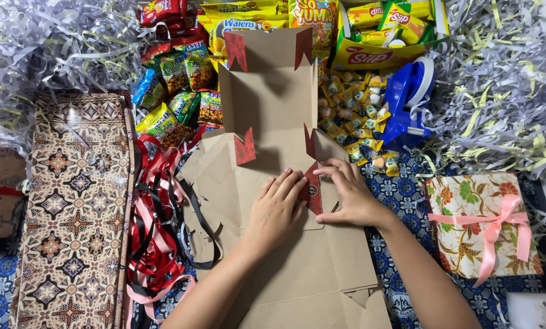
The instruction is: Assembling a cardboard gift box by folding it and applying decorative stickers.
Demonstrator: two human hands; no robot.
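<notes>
1. We have the flat brown cardboard box blank (267, 128) lying unfolded at the centre of the work surface, on a blue patterned cloth (407, 195). Its far panels stand partly raised; the near panels lie flat.
2. Our left hand (277, 210) presses palm-down on the middle panel, fingers extended and together, gripping nothing.
3. Our right hand (349, 192) rests just beside it, fingers spread flat, fingertips holding down a red-faced flap (312, 189) against the panel.
4. Progress, as we judge it: the blank is creased and one flap is being seated. No wall is locked upright, so most of the folding is left.
5. Nothing is packed inside the blank yet.
6. Surrounding stock: snack packets (181, 91) and wrapped sweets (355, 119) beyond the blank, a blue tape dispenser (407, 103) to the right, red, pink and black ribbons (157, 225) to the left, a batik-patterned wrapping sheet (75, 207) further left.
7. A finished floral box with a pink bow (483, 222) sits at the right.
</notes>
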